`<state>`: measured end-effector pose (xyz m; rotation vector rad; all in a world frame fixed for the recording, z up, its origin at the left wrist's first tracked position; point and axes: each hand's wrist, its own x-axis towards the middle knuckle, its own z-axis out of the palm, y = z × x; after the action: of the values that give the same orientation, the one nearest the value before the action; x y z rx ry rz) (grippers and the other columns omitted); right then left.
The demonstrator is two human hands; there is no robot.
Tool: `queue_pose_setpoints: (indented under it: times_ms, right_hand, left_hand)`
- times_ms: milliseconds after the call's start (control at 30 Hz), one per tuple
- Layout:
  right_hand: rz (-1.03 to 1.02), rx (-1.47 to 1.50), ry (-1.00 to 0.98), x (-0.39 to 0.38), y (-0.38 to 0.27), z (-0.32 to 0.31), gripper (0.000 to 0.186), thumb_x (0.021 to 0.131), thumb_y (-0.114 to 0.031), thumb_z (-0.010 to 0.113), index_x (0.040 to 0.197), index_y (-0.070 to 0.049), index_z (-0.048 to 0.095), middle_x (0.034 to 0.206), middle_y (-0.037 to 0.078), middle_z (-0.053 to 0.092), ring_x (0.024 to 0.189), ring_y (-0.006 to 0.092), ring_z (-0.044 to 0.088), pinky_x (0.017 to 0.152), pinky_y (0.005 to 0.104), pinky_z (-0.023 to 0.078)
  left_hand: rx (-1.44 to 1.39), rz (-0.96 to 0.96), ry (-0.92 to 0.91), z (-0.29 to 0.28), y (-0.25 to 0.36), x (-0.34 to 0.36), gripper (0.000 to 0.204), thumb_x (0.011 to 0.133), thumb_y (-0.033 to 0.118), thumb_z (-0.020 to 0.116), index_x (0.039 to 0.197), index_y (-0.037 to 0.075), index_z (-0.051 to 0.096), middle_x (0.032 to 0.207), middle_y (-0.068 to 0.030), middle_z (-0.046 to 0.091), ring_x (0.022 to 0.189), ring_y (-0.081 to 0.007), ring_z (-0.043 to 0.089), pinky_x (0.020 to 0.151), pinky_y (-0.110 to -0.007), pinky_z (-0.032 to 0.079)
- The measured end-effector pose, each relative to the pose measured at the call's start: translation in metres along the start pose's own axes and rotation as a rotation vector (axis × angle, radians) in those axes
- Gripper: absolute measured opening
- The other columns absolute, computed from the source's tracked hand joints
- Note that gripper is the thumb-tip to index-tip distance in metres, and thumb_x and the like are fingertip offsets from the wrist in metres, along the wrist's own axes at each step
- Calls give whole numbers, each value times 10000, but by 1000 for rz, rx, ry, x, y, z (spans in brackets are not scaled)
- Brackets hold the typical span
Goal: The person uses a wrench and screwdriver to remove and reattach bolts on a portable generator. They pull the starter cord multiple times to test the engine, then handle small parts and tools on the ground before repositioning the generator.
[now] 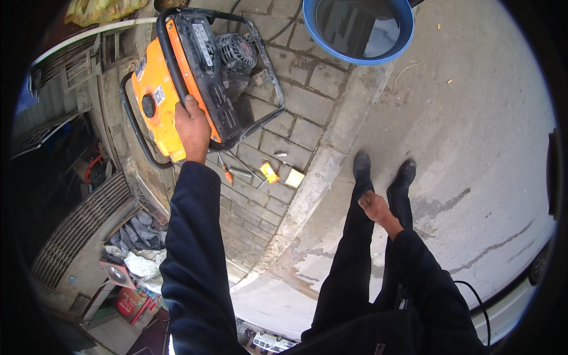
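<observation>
An orange and black portable generator stands tilted in view on the paving at the upper left. My left hand is closed around the black tube of its frame, beside the orange tank with its black cap. My right hand hangs in front of my legs, fingers curled together; whatever they might hold is hidden. On the bricks near the generator lie a screwdriver with an orange handle, a metal tube, an open yellow box, a pale yellow square piece and a small metal part.
A blue tub of dark liquid stands at the top, by the kerb. My feet are on the concrete road right of that kerb. Cloth, a red box and other clutter line the left side. A vehicle shows at lower right.
</observation>
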<state>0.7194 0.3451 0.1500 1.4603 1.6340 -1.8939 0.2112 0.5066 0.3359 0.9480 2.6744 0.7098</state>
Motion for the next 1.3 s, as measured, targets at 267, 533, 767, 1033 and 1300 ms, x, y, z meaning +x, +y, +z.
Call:
queue_pose_setpoints:
  times_ms: [267, 533, 767, 1033, 1300]
  right_hand:
    - [5, -1, 23, -3, 3, 2, 281, 920, -299, 676, 939, -24, 621, 872, 210, 698, 878, 423, 685, 747, 483, 529]
    - [42, -20, -4, -8, 9, -3, 292, 929, -304, 674, 957, -20, 615, 902, 227, 697, 916, 450, 671, 768, 503, 525]
    - [28, -13, -10, -33, 4, -25, 289, 943, -304, 657, 930, -18, 625, 935, 236, 699, 939, 461, 664, 788, 503, 526]
    - [-81, -348, 51, -100, -24, -102, 310, 926, -301, 677, 975, -2, 613, 920, 218, 721, 922, 428, 697, 781, 468, 553]
    - [-129, -539, 73, -147, -67, -184, 370, 923, -360, 623, 967, 2, 690, 951, 250, 722, 975, 447, 682, 855, 498, 542]
  left_hand:
    - [-4, -6, 3, 0, 3, -1, 369, 1086, 357, 471, 952, 19, 531, 656, -13, 495, 461, -114, 447, 408, -299, 381]
    - [39, 17, 16, -1, 2, -1, 369, 1084, 352, 475, 933, 23, 544, 661, -9, 495, 481, -109, 452, 429, -301, 384]
    - [237, 48, 58, -3, 14, -3, 405, 1051, 343, 502, 977, -49, 571, 868, -352, 649, 847, -552, 633, 740, -575, 492]
    - [213, -222, -144, -24, 52, -15, 456, 1051, 457, 443, 1152, 12, 461, 1058, -357, 662, 994, -551, 637, 867, -604, 486]
    - [-19, -288, 400, -18, -40, -202, 208, 996, 200, 534, 1059, 4, 559, 1050, -277, 632, 973, -496, 597, 845, -566, 487]
